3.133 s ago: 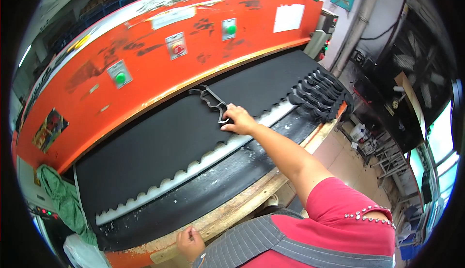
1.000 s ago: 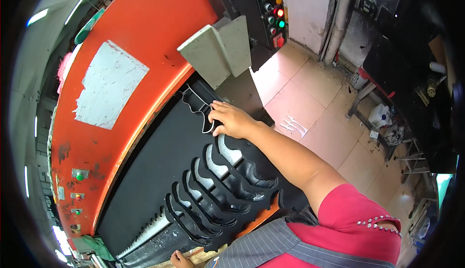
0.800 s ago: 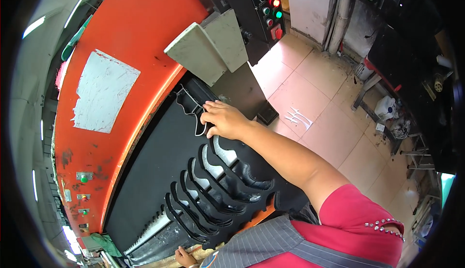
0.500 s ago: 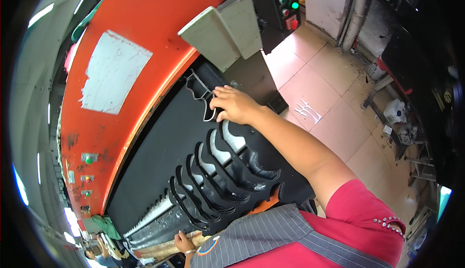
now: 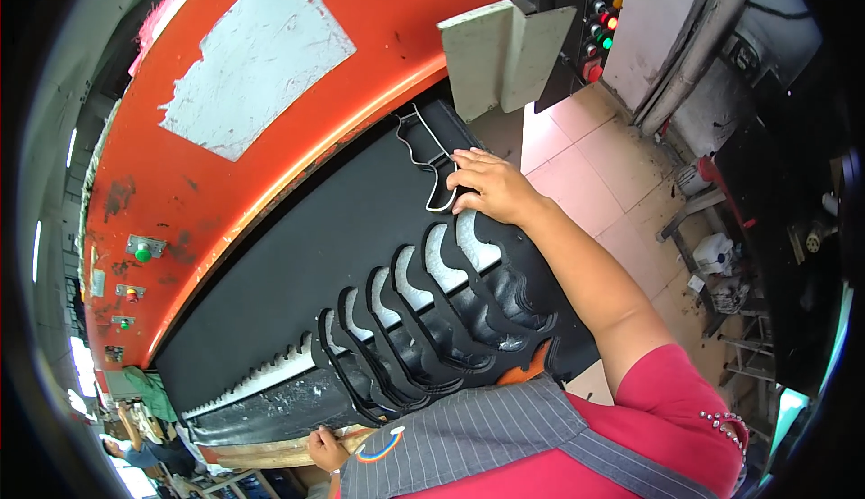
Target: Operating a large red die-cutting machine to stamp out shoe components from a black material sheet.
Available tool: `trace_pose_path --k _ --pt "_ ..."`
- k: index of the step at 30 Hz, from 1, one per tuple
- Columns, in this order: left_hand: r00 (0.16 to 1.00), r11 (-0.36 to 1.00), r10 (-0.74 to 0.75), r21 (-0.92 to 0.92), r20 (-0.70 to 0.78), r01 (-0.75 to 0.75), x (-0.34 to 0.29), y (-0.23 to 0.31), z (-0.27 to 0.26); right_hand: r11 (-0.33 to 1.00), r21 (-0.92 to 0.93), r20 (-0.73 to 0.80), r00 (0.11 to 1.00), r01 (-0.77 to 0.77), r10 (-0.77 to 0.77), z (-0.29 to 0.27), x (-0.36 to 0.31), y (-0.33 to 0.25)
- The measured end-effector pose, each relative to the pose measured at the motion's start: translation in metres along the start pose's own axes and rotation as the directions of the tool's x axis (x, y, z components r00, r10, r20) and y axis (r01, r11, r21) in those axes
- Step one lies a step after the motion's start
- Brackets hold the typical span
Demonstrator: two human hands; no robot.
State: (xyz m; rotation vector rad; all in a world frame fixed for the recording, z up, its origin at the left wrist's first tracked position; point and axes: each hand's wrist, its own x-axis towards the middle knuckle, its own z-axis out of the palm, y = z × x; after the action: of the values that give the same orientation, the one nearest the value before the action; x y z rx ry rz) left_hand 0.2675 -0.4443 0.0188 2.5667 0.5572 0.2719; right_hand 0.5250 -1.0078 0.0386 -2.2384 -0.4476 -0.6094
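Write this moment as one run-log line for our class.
Right hand: holding wavy metal frame | left hand: curled near wooden edge | frame: over black sheet

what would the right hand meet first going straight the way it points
The thin, wavy-edged silver metal frame, which the right hand seems to touch; past that, perhaps the orange metal machine front; depth is unclear.

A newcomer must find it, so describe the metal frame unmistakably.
Start at the big orange machine and the black sheet along its lower edge. At the sheet's end near the pale angled plate, the right hand holds the metal frame. Unlike the curved black strips beside it, it is a thin silvery outline, wavy on one side.
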Motion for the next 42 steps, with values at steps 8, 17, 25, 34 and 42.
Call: trace_pose_path --k 8,17,25,34,42 --pt "0.999 0.999 -0.032 -0.021 0.021 0.033 -0.008 0.000 0.000 1.000 -0.023 0.041 0.999 -0.013 0.014 -0.009 0.007 0.000" --pt "0.998 0.998 -0.029 0.051 -0.064 0.033 -0.009 0.022 0.000 0.984 -0.034 0.066 0.982 -0.177 0.179 -0.046 0.022 -0.043" --pt "0.969 0.854 0.071 -0.517 0.236 0.063 0.026 0.034 -0.068 0.998 0.060 -0.210 0.978 -0.003 0.015 -0.046 0.082 -0.198" --pt "0.786 0.667 -0.114 -0.632 -0.608 -0.393 0.288 -0.054 -0.231 0.901 0.354 0.100 0.948 0.251 -0.303 0.136 0.151 -0.405" --pt "0.795 0.941 0.159 -0.155 -0.585 -0.302 0.386 -0.132 -0.315 0.969 0.074 -0.105 0.968 0.235 -0.227 0.198 0.219 -0.459"
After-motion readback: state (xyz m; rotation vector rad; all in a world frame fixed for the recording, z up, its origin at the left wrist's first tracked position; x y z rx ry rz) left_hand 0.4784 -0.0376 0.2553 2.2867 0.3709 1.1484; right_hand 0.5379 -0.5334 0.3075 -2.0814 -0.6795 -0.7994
